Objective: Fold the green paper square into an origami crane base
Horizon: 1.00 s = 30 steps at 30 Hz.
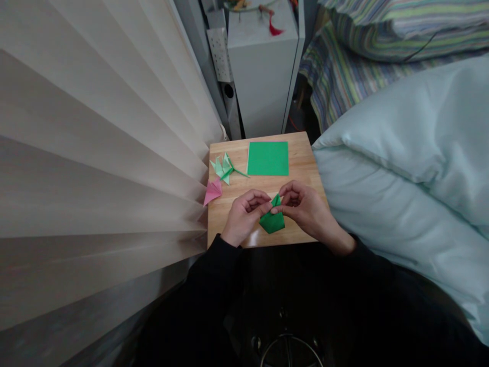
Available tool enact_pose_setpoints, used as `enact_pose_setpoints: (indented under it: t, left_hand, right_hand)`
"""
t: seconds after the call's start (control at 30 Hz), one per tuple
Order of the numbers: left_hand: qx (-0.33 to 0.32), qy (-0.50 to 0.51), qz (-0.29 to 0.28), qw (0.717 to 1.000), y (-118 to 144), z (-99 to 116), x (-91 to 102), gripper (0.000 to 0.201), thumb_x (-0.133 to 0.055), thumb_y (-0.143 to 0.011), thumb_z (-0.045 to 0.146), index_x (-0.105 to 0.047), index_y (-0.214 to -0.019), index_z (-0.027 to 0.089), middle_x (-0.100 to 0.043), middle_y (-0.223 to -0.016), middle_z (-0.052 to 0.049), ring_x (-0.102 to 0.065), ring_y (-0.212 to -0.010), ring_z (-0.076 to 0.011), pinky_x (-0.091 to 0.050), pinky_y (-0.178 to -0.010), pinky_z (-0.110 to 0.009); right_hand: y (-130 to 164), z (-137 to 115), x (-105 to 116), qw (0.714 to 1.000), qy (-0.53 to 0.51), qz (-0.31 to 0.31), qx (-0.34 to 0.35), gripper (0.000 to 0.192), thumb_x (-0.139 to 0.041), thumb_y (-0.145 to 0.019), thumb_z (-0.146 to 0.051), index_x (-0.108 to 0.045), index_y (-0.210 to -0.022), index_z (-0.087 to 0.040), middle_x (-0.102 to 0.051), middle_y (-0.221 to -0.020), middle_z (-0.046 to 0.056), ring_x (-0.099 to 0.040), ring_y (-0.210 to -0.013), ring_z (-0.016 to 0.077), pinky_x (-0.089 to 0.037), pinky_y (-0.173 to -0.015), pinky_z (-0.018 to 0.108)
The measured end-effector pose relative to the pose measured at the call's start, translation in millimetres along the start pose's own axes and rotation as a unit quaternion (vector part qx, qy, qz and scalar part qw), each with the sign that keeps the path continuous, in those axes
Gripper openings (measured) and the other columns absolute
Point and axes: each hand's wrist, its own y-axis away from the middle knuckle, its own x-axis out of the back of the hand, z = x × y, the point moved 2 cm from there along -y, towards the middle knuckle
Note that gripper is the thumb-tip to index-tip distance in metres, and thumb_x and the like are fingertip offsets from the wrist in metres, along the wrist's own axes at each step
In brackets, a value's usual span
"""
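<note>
A small folded piece of green origami paper [272, 223] is between my hands, above the front part of a wooden table [233, 191]. My left hand [246, 211] pinches its left side between thumb and fingers. From the right, my right hand [303, 206] pinches the same paper near its upper point. Both thumbs nearly meet over its middle and cover part of the folds. Behind my hands lies a flat stack of square green paper [268, 158]. A folded green paper figure [227, 169] and a pink folded paper piece [213, 191] sit at the table's left.
A pleated cream curtain [114, 127] hangs close along the left edge of the table. Pale blue bedding [401, 153] bulges at the right. Past the far edge stands a white cabinet [263, 76] with a red tassel [274, 26] on top.
</note>
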Motion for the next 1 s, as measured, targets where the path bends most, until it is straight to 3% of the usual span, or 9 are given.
enact_pose_setpoints:
  t: [0.1,0.23,0.4,0.53,0.67,0.87,1.0]
  left_hand:
    - [0.008,-0.005,-0.004,1.000,1.0,-0.2,0.4,0.028,-0.090,-0.072,0.036,-0.077,-0.089,0.018,-0.073,-0.073,-0.001,-0.063,-0.065,-0.0117,-0.048,-0.064,-0.024]
    - [0.008,-0.045,0.001,0.999,2.1,2.3,-0.1,0.024,-0.092,-0.069,0.036,-0.078,-0.077,0.018,-0.072,-0.068,0.000,-0.059,-0.059,-0.0112,-0.047,-0.061,-0.025]
    - [0.019,-0.041,-0.004,0.999,2.8,4.9,-0.3,0.025,-0.092,-0.068,0.038,-0.078,-0.074,0.018,-0.069,-0.063,0.001,-0.054,-0.053,-0.0091,-0.043,-0.055,-0.023]
    - [0.039,-0.024,0.008,0.999,2.1,4.1,1.3,0.027,-0.093,-0.067,0.037,-0.076,-0.073,0.018,-0.063,-0.056,0.003,-0.046,-0.046,-0.0065,-0.036,-0.047,-0.021]
    - [0.069,-0.024,0.011,0.997,2.7,1.3,1.4,0.032,-0.095,-0.065,0.038,-0.074,-0.076,0.017,-0.060,-0.054,0.004,-0.046,-0.041,-0.0057,-0.031,-0.040,-0.019]
    - [0.076,0.011,0.024,0.997,3.7,-4.0,2.5,0.031,-0.094,-0.066,0.038,-0.076,-0.081,0.017,-0.061,-0.052,0.004,-0.049,-0.042,-0.0070,-0.037,-0.041,-0.020]
    - [0.067,0.023,0.019,0.997,3.4,-4.0,3.4,0.032,-0.095,-0.065,0.040,-0.077,-0.078,0.016,-0.063,-0.053,0.002,-0.053,-0.043,-0.0082,-0.043,-0.044,-0.022]
  right_hand:
    - [1.7,-2.1,-1.4,0.999,0.034,-0.022,0.005,0.034,-0.091,-0.069,-0.041,-0.066,-0.077,-0.020,-0.066,-0.066,-0.003,-0.059,-0.060,0.0127,-0.047,-0.055,0.027]
    - [3.0,-1.6,-0.8,0.997,0.063,-0.034,-0.009,0.035,-0.091,-0.069,-0.045,-0.067,-0.070,-0.020,-0.066,-0.062,-0.002,-0.057,-0.058,0.0125,-0.045,-0.053,0.027]
    - [2.5,2.8,2.1,0.996,0.059,-0.060,-0.022,0.031,-0.090,-0.072,-0.044,-0.070,-0.073,-0.020,-0.069,-0.065,-0.001,-0.060,-0.060,0.0134,-0.047,-0.057,0.028]
    - [0.6,2.6,4.0,0.997,0.050,-0.066,-0.001,0.027,-0.081,-0.083,-0.046,-0.073,-0.079,-0.020,-0.073,-0.071,0.001,-0.068,-0.067,0.0168,-0.053,-0.065,0.032]
    - [0.1,0.4,5.4,0.994,0.083,-0.062,0.016,0.025,-0.079,-0.085,-0.044,-0.073,-0.080,-0.020,-0.073,-0.072,0.001,-0.066,-0.067,0.0160,-0.051,-0.064,0.031]
    - [2.2,-1.9,6.0,0.986,0.150,-0.073,0.029,0.019,-0.077,-0.087,-0.037,-0.075,-0.079,-0.020,-0.073,-0.071,0.000,-0.063,-0.065,0.0149,-0.047,-0.062,0.029]
    - [1.7,1.5,6.4,0.991,0.104,-0.078,0.015,0.022,-0.081,-0.084,-0.040,-0.075,-0.079,-0.020,-0.074,-0.073,0.000,-0.064,-0.069,0.0153,-0.047,-0.065,0.030]
